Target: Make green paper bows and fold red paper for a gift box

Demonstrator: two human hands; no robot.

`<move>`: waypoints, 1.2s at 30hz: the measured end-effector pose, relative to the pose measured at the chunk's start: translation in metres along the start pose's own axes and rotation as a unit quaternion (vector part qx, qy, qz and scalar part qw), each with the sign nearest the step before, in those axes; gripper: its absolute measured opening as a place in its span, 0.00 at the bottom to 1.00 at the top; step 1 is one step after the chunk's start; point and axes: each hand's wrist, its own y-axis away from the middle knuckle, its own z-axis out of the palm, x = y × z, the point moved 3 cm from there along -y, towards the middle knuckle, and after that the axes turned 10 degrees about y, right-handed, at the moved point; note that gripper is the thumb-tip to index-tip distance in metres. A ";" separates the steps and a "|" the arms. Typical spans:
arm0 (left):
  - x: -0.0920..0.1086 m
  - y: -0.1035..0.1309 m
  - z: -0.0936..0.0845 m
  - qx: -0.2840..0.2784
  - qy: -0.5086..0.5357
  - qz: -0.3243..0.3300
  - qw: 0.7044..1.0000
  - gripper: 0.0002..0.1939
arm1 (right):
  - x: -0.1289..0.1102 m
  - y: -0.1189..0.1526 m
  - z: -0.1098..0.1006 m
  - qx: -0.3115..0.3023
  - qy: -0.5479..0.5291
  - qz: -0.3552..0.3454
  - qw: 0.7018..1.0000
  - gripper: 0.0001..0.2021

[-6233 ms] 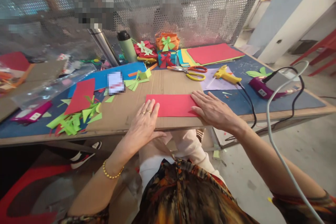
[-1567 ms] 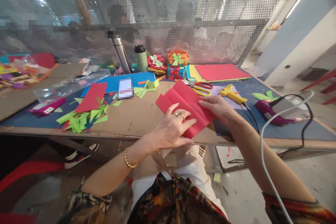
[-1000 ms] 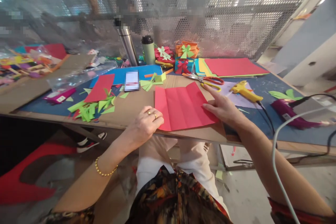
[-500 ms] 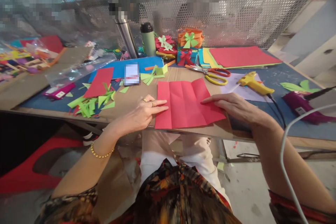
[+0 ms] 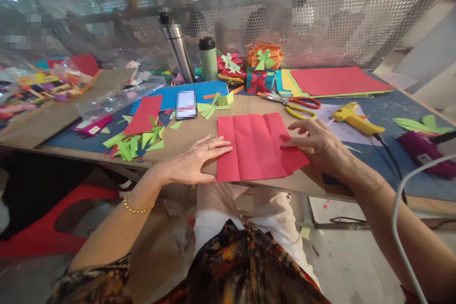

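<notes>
Head camera view: Beneath both hands lay brown cardboard (image 5: 178,140); upon it, creased red paper (image 5: 251,152) stretched lengthwise between them, touched by each. The left hand (image 5: 194,159) rested spread; the right hand (image 5: 326,152) curled, its pinch unclear, near a yellow glue gun (image 5: 359,120).

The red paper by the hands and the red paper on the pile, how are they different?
The creased paper has fold lines; the pile's top sheet looks smooth.
The creased paper looks smaller; the pile's top sheet looks bigger, even farther away.
The left hand and right hand touch the creased paper; neither touches the pile's top sheet.
Both are red.
</notes>
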 end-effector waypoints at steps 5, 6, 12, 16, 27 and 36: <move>-0.001 -0.005 0.005 0.056 -0.010 0.040 0.998 0.34 | -0.006 -0.008 -0.002 -0.072 0.018 -0.105 0.992 0.28; 0.000 -0.007 0.006 0.070 -0.011 0.050 0.996 0.31 | -0.004 -0.012 -0.001 -0.092 0.007 -0.119 0.989 0.29; -0.005 -0.019 0.007 0.143 -0.032 0.047 0.988 0.20 | 0.010 -0.034 0.007 -0.140 -0.037 -0.128 0.981 0.25; -0.010 -0.023 0.002 0.170 0.021 0.028 0.985 0.20 | 0.016 -0.035 0.012 -0.115 -0.118 -0.112 0.980 0.15; -0.026 -0.045 -0.015 0.309 0.195 -0.169 0.915 0.21 | 0.013 -0.040 0.021 -0.055 -0.227 0.181 0.956 0.19; -0.026 -0.063 -0.030 0.322 0.169 -0.210 0.907 0.27 | 0.019 -0.038 0.034 -0.059 -0.040 0.244 0.967 0.37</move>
